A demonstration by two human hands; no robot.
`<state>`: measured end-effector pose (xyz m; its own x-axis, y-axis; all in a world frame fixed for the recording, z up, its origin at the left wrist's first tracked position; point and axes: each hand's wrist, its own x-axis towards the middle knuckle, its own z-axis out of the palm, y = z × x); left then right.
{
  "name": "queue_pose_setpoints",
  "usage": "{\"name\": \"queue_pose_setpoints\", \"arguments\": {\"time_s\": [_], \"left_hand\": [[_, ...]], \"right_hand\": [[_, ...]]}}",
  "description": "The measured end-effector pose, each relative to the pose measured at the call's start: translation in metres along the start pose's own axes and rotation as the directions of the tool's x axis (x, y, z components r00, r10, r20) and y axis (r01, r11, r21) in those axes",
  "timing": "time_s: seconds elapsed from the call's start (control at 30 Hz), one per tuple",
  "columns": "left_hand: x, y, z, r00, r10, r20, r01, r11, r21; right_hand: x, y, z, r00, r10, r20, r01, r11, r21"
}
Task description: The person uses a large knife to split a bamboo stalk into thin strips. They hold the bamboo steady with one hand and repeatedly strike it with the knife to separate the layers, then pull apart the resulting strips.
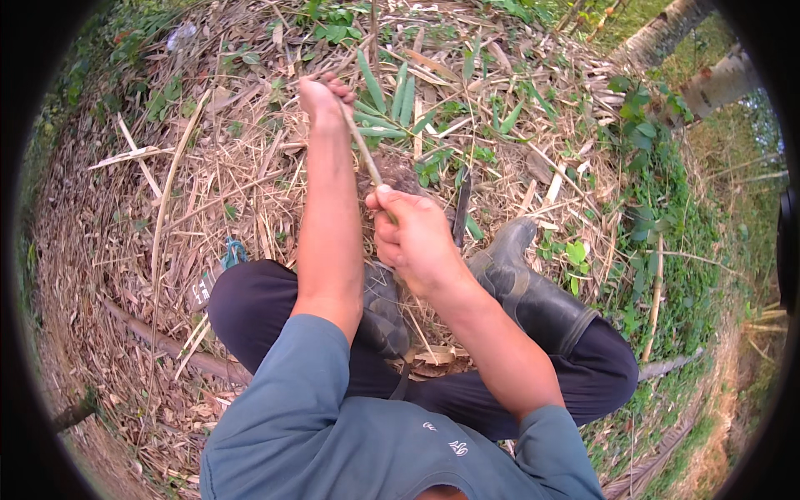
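Observation:
A thin, pale stick [364,152] runs slantwise between my two hands. My left hand [325,96], stretched far forward, is closed around its far part. Nearer to me, my right hand [412,237] grips the other end, with the thumb lying along the stick. Just right of that hand a dark, narrow blade [462,207] stands out against the litter; its handle is hidden. Green bamboo leaves [392,98] lie beyond the stick, right of my left hand.
I sit with bent legs, in black rubber boots [533,300]. Dry leaves and split bamboo strips [137,156] cover the ground. A blue bag or cord [233,252] lies by my left knee. Green vines [646,208] grow at right, below pale trunks [717,83].

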<state>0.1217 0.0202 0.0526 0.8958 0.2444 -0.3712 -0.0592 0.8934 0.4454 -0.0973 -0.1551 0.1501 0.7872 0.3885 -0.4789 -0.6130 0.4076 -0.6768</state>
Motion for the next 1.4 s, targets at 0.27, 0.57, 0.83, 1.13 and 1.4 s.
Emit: {"name": "queue_pose_setpoints", "arguments": {"time_s": [0.27, 0.57, 0.83, 1.13, 1.4], "left_hand": [[0.006, -0.022, 0.003, 0.978, -0.116, 0.175, 0.087, 0.982, 0.166], [-0.012, -0.022, 0.021, 0.956, -0.13, 0.263, 0.093, 0.985, 0.148], [-0.028, 0.001, 0.032, 0.974, 0.226, -0.021, -0.221, 0.967, 0.129], [-0.02, 0.001, 0.048, 0.772, 0.595, -0.223, -0.542, 0.8, 0.26], [-0.061, 0.012, 0.073, 0.65, 0.676, -0.346, -0.672, 0.725, 0.154]], "right_hand": [[0.012, -0.068, 0.005, 0.99, 0.07, 0.122, -0.104, 0.948, 0.301], [0.02, -0.067, 0.01, 0.997, 0.079, 0.025, -0.08, 0.995, 0.054], [0.041, -0.039, -0.014, 0.918, -0.397, 0.007, 0.042, 0.08, -0.996], [0.084, -0.029, -0.078, 0.653, -0.646, 0.396, 0.103, -0.442, -0.891], [0.079, -0.043, -0.074, 0.755, -0.622, 0.205, 0.112, -0.186, -0.976]]}}
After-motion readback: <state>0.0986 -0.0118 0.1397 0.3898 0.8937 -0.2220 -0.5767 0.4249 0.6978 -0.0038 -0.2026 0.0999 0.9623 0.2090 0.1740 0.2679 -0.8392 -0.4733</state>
